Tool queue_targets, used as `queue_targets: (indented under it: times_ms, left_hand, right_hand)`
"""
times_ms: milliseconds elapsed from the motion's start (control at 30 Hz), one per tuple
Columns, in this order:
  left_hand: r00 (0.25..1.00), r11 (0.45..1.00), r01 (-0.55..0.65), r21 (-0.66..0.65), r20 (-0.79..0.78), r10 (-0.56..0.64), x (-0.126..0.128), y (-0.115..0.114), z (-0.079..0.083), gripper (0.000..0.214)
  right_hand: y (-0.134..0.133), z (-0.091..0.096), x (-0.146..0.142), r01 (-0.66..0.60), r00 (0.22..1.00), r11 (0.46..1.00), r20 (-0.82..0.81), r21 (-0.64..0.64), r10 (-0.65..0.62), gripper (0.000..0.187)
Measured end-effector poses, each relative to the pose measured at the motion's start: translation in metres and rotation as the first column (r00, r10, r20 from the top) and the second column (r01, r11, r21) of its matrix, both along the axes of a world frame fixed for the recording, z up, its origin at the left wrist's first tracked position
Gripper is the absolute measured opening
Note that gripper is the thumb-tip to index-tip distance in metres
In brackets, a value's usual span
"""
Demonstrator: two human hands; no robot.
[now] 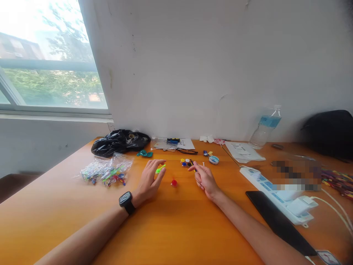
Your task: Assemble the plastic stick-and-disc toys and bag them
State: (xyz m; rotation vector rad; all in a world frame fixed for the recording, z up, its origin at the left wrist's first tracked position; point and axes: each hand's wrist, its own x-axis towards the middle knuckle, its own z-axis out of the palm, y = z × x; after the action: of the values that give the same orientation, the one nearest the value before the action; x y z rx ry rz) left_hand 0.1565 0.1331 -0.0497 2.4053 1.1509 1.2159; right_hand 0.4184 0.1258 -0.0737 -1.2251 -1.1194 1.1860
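Note:
My left hand [150, 178], with a black watch [127, 202] on the wrist, rests on the orange table [171, 228]. Its thumb and fingers pinch a small bright green plastic piece [160, 169]. My right hand [204, 178] lies a little to the right, fingers loosely curled, and a thin dark stick-like item [192, 164] shows at its fingertips. A small red piece [173, 182] lies on the table between the two hands. Just beyond the right fingertips sits a cluster of tiny yellow, white and blue parts [185, 162].
Clear bags of colourful small parts [107, 171] lie at left, a black plastic bag [120, 141] behind them. At right are a white power strip [278, 197], a black phone [278, 221], papers [242, 151], a water bottle [266, 127] and a dark bag [329, 132].

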Motion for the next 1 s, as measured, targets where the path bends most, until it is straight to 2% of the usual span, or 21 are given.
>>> queue_targets:
  times_ms: [100, 200, 300, 367, 500, 633, 767, 900, 1000]
  left_hand:
    - [0.999, 1.000, 0.027, 0.006, -0.027, -0.027, 0.001, 0.001, -0.002, 0.025]
    - [0.998, 0.998, 0.051, 0.027, -0.044, -0.050, 0.002, 0.003, -0.005, 0.025]
    - [0.998, 0.998, 0.051, 0.044, -0.045, -0.049, 0.003, 0.006, -0.008, 0.024]
    - [0.997, 0.997, 0.062, 0.055, -0.043, -0.059, 0.003, 0.007, -0.010, 0.024]
    - [0.991, 0.991, 0.121, 0.063, -0.072, -0.117, 0.004, 0.007, -0.013, 0.027]
    - [0.979, 0.981, 0.179, 0.071, -0.108, -0.170, 0.006, 0.004, -0.014, 0.030]
    - [0.968, 0.973, 0.219, 0.067, -0.137, -0.209, 0.008, 0.002, -0.015, 0.032]
    - [0.967, 0.972, 0.224, 0.068, -0.141, -0.213, 0.008, 0.002, -0.016, 0.032]
    - [0.966, 0.973, 0.222, 0.061, -0.148, -0.211, 0.008, 0.001, -0.015, 0.033]
  right_hand:
    - [0.005, -0.002, 0.006, 0.064, 0.993, 0.995, 0.090, 0.076, -0.071, 0.051]
    - [0.010, -0.006, 0.013, 0.073, 0.935, 0.965, 0.319, 0.253, -0.155, 0.042]
    - [0.014, -0.007, 0.024, 0.020, 0.763, 0.913, 0.584, 0.407, -0.277, 0.027]
    - [0.016, -0.006, 0.033, -0.012, 0.635, 0.897, 0.696, 0.443, -0.335, 0.019]
    - [0.016, 0.000, 0.043, -0.022, 0.458, 0.920, 0.822, 0.391, -0.338, 0.014]
    - [0.014, 0.002, 0.044, -0.011, 0.358, 0.968, 0.905, 0.253, -0.232, 0.010]
    - [0.014, -0.001, 0.043, -0.053, 0.303, 0.968, 0.928, 0.245, -0.218, 0.012]
    - [0.013, -0.004, 0.041, -0.129, 0.286, 0.956, 0.933, 0.262, -0.217, 0.023]
    - [0.012, -0.005, 0.039, -0.154, 0.273, 0.961, 0.944, 0.231, -0.183, 0.024]
